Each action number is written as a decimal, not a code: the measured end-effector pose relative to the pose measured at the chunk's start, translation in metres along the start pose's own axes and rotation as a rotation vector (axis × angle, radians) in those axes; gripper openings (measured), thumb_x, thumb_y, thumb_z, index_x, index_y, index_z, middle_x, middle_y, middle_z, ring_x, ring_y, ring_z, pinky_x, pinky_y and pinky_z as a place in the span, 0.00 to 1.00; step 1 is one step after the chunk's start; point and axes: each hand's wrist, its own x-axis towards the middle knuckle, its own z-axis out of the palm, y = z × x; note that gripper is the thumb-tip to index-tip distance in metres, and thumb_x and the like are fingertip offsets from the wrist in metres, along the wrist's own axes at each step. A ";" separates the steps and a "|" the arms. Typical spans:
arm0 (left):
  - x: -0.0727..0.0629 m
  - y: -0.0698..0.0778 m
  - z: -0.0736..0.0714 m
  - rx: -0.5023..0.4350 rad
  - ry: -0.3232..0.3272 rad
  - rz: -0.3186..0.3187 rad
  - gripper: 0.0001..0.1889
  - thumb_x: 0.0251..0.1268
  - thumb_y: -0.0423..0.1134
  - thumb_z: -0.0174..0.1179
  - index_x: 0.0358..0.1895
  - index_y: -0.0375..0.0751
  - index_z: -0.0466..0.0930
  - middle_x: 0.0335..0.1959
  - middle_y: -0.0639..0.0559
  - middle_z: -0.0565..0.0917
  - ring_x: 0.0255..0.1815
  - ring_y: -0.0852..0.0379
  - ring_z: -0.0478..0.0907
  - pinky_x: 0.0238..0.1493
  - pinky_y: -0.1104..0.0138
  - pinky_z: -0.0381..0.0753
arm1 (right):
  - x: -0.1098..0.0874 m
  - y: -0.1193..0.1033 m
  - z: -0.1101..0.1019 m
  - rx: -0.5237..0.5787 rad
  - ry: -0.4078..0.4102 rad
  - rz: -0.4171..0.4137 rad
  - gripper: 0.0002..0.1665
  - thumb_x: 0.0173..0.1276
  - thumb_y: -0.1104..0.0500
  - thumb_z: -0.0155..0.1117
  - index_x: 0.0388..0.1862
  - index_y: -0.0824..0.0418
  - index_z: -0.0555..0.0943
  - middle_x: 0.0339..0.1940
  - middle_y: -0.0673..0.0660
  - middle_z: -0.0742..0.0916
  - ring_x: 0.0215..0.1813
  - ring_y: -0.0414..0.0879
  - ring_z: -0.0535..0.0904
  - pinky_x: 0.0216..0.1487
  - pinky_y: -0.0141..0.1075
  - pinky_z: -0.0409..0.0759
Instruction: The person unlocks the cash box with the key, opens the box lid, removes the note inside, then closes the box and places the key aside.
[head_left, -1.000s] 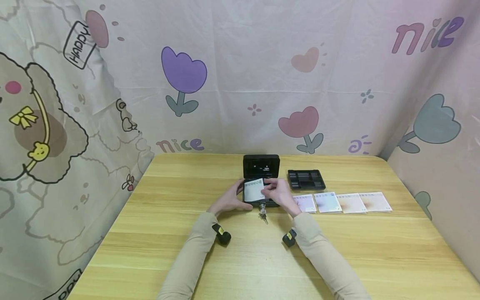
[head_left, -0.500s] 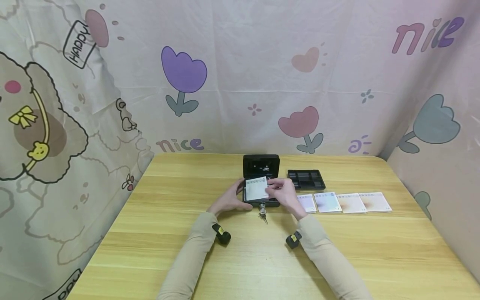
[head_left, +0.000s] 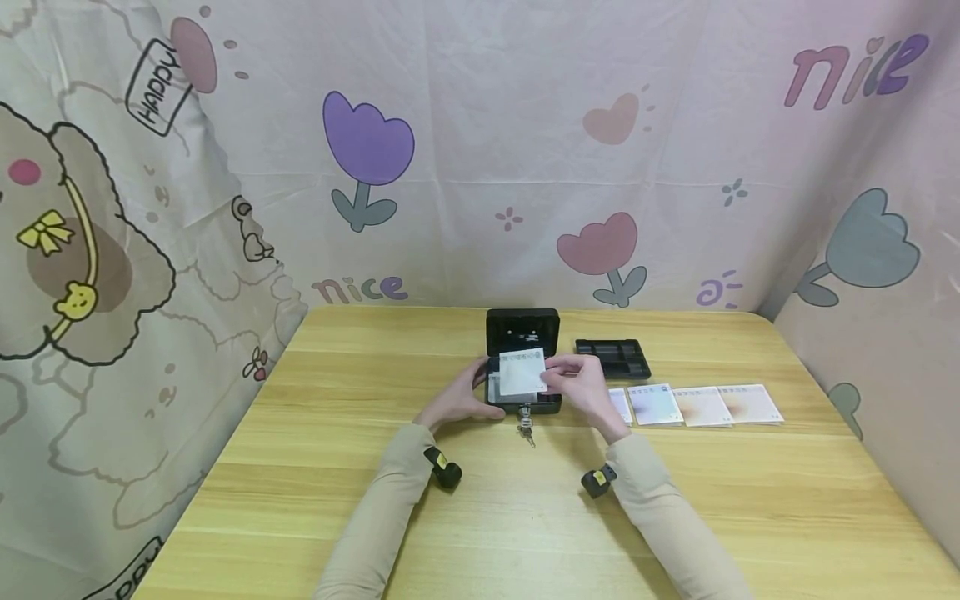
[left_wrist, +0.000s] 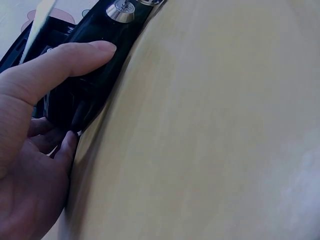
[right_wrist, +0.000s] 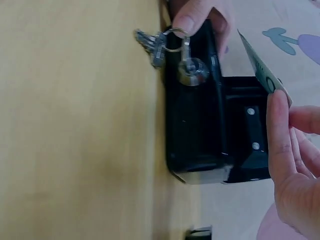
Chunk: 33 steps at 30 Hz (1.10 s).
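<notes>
A small black cash box (head_left: 522, 332) stands at mid-table with its lid raised. Its front lock holds a bunch of keys (head_left: 527, 432), plain in the right wrist view. My left hand (head_left: 461, 397) grips the box's left end, thumb along the front, as the left wrist view shows. Between thumb and fingers my right hand (head_left: 581, 387) pinches the right edge of a pale green banknote (head_left: 522, 372). That banknote is tilted over the open box, seen nearly edge-on in the right wrist view. Below it, part of another pale paper shows inside the box.
Right of the box lies a black compartment tray (head_left: 647, 372). In front of it runs a row of banknotes: a purple one (head_left: 620, 406) partly behind my right hand, a blue one (head_left: 655, 404) and two orange-brown ones. A printed cloth hangs behind the table.
My right hand has moved to the right and slightly up with the pale green banknote, uncovering more of the box's inside. The left hand has stayed on the box.
</notes>
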 end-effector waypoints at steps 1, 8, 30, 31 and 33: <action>0.000 0.000 0.000 -0.001 0.000 0.002 0.62 0.47 0.37 0.79 0.81 0.32 0.43 0.82 0.33 0.51 0.80 0.36 0.58 0.82 0.50 0.58 | 0.000 -0.001 -0.002 0.001 0.001 0.001 0.16 0.63 0.71 0.67 0.49 0.78 0.82 0.33 0.59 0.90 0.30 0.39 0.86 0.39 0.34 0.91; 0.000 0.000 0.000 -0.021 0.002 0.011 0.61 0.46 0.35 0.79 0.80 0.32 0.44 0.82 0.33 0.51 0.80 0.36 0.57 0.82 0.50 0.58 | -0.007 -0.010 -0.016 -0.012 -0.019 -0.001 0.15 0.63 0.70 0.68 0.48 0.77 0.82 0.33 0.57 0.89 0.30 0.39 0.86 0.41 0.38 0.91; 0.000 0.000 -0.001 -0.011 -0.009 -0.005 0.62 0.45 0.36 0.79 0.81 0.33 0.43 0.83 0.35 0.49 0.81 0.38 0.57 0.82 0.52 0.58 | -0.038 0.008 -0.078 -0.078 -0.294 0.139 0.17 0.64 0.67 0.67 0.46 0.80 0.79 0.32 0.55 0.91 0.32 0.44 0.88 0.43 0.45 0.92; 0.000 0.001 -0.001 -0.013 -0.009 -0.005 0.62 0.45 0.36 0.79 0.81 0.33 0.43 0.83 0.35 0.49 0.81 0.38 0.57 0.82 0.52 0.58 | -0.040 0.010 -0.082 -0.075 -0.316 0.143 0.17 0.64 0.67 0.67 0.46 0.80 0.78 0.32 0.56 0.91 0.32 0.44 0.88 0.44 0.46 0.92; 0.000 0.001 -0.001 -0.018 -0.007 0.001 0.62 0.46 0.36 0.79 0.81 0.32 0.43 0.82 0.34 0.49 0.81 0.37 0.56 0.82 0.51 0.58 | -0.042 0.014 -0.089 -0.078 -0.341 0.151 0.17 0.63 0.67 0.67 0.46 0.80 0.78 0.32 0.56 0.91 0.32 0.44 0.88 0.44 0.46 0.91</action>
